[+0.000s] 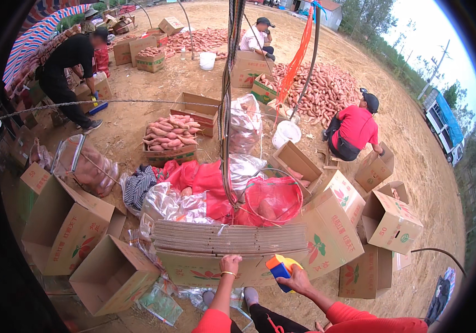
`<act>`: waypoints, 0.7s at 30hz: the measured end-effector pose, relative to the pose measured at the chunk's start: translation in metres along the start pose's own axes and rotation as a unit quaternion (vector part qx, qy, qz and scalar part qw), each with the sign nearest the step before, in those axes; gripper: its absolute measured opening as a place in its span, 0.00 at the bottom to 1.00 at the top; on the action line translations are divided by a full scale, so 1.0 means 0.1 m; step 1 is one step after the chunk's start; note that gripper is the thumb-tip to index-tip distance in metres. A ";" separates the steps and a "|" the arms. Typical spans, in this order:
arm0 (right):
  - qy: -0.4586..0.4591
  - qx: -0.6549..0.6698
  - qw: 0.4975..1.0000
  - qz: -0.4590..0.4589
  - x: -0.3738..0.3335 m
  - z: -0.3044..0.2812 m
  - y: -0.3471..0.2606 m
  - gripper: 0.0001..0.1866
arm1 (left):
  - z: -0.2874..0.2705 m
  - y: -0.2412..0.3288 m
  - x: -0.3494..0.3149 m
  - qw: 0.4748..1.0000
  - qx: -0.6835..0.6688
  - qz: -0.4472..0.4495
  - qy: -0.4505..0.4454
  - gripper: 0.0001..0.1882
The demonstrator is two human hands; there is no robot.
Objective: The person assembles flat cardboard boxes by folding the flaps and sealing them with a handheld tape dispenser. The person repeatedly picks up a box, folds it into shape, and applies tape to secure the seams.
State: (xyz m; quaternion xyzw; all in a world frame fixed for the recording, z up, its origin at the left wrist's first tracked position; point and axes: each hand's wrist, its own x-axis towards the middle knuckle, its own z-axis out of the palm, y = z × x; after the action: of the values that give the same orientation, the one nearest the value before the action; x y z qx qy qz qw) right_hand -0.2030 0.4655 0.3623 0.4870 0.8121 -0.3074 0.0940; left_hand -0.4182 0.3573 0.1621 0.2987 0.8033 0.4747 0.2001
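At the far left, a dark-clothed co-worker [70,69] is seen bent over, with a blue and yellow tool [97,105] at one hand. Nearer, a large open carton [71,230] is tilted toward the left, and a second open carton [130,272] is set just in front of it. Farther out, a box heaped with sweet potatoes [170,133] is seen beyond red mesh [207,186] and crumpled clear plastic [171,202].

In the middle, a stack of flattened cartons [229,237] is stood on edge, faced on the near side by a printed carton panel [204,268]. The left hand [230,264] is placed at the panel's upper edge, its fingers curled inward; whether the cardboard is pinched cannot be told. Just to its right, a yellow, orange and blue tape dispenser [281,272] is held before the panel, gripped in the right hand [298,280], whose fingers are closed around it.

Farther right, open cartons [393,222] are clustered, and beyond them a carton [375,166] is touched by a crouching co-worker in red [358,129].
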 end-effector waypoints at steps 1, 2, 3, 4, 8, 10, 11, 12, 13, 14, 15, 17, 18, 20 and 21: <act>-0.009 0.001 1.000 0.002 -0.03 0.00 0.09 0.39 | -0.03 0.00 -0.04 0.999 0.030 0.011 -0.009 0.08; 0.005 0.001 1.000 -0.013 -0.08 -0.05 0.15 0.38 | -0.06 0.09 -0.05 0.998 0.051 0.021 -0.015 0.08; 0.007 -0.008 1.000 -0.014 -0.14 -0.10 0.19 0.37 | -0.07 0.15 -0.10 0.997 0.075 0.024 -0.024 0.08; 0.024 -0.004 0.999 -0.027 -0.15 -0.11 0.25 0.37 | -0.06 0.24 -0.12 0.994 0.098 0.039 -0.007 0.08; -0.023 0.029 0.999 -0.015 -0.21 0.01 0.43 0.33 | 0.11 0.33 -0.35 0.995 0.048 0.002 0.086 0.10; -0.035 0.036 0.999 -0.009 -0.22 0.00 0.53 0.32 | 0.17 0.42 -0.31 0.987 -0.055 -0.097 0.117 0.10; -0.047 0.045 0.997 -0.028 -0.22 0.07 0.43 0.32 | 0.09 0.21 -0.33 0.976 -0.077 -0.062 0.192 0.10; -0.046 0.042 0.997 -0.039 -0.21 0.07 0.52 0.32 | 0.14 0.29 -0.33 0.975 -0.081 -0.079 0.189 0.10; -0.047 0.038 0.997 -0.042 -0.20 0.02 0.51 0.32 | 0.17 0.33 -0.34 0.976 -0.049 -0.079 0.199 0.10; -0.047 0.038 0.997 -0.047 -0.19 0.04 0.55 0.32 | 0.17 0.34 -0.39 0.977 -0.014 -0.062 0.204 0.09; -0.041 0.038 0.997 -0.052 -0.15 0.02 0.60 0.31 | 0.19 0.38 -0.40 0.977 0.019 -0.041 0.207 0.09; -0.023 0.017 0.997 -0.068 -0.12 0.04 0.67 0.31 | 0.16 0.41 -0.53 0.977 -0.057 -0.096 0.184 0.10; -0.023 0.010 0.997 -0.072 -0.10 0.03 0.68 0.30 | 0.14 0.41 -0.60 0.973 -0.094 -0.124 0.172 0.10; -0.029 0.001 0.996 -0.084 -0.09 0.04 0.71 0.31 | 0.07 0.41 -0.78 0.937 -0.233 -0.180 0.186 0.11; -0.039 -0.007 0.995 -0.092 -0.08 0.03 0.71 0.31 | 0.03 0.40 -0.87 0.911 -0.301 -0.206 0.192 0.11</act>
State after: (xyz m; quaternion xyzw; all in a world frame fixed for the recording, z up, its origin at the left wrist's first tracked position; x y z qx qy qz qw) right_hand -0.1396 0.4816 0.3341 0.3973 0.8514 -0.3276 0.1002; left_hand -0.3403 0.3157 0.1994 -0.0444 0.6891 0.6905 0.2153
